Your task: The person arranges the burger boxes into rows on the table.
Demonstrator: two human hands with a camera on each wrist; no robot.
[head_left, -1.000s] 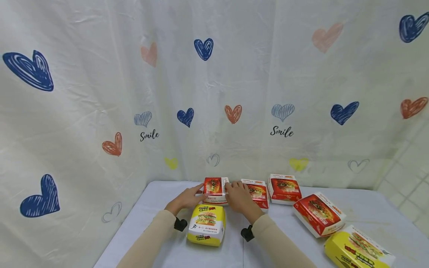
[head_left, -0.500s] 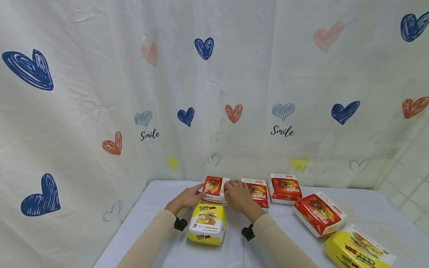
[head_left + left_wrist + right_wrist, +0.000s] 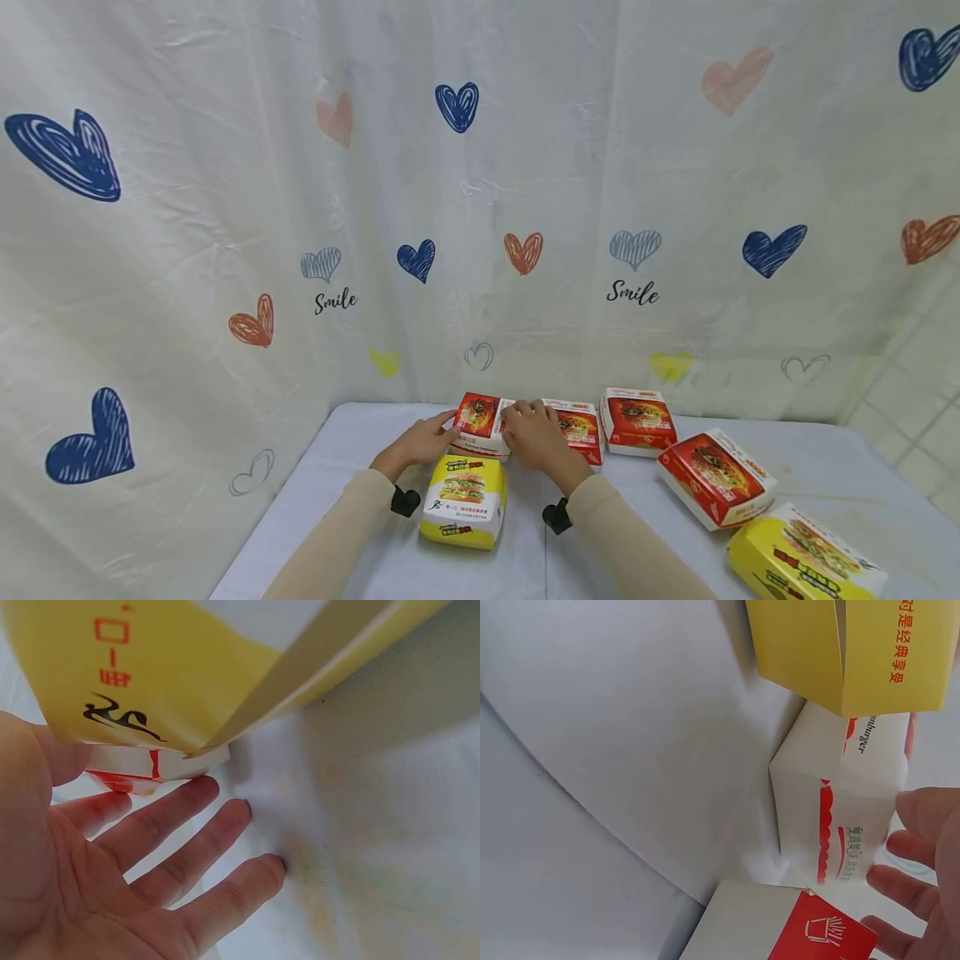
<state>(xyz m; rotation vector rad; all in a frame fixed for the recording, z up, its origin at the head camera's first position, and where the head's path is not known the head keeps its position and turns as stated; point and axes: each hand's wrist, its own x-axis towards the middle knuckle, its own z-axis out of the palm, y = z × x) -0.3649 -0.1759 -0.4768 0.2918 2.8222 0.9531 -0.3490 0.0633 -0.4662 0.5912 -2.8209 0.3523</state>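
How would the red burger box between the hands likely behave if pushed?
The red box would probably slide, not roll, given its flat sides. It seems unlikely to tip, being low and broad. Crisp folded edges suggest stiff card, which might dent if squeezed.

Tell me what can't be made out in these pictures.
Head view: right side of the leftmost red box, hidden by the right hand's fingers.
Head view: near end of the far-right yellow box, cut off by the bottom edge.
Head view: smallest print on the middle yellow box, too small to read.
Every view: the boxes' insides, hidden by their cardboard.
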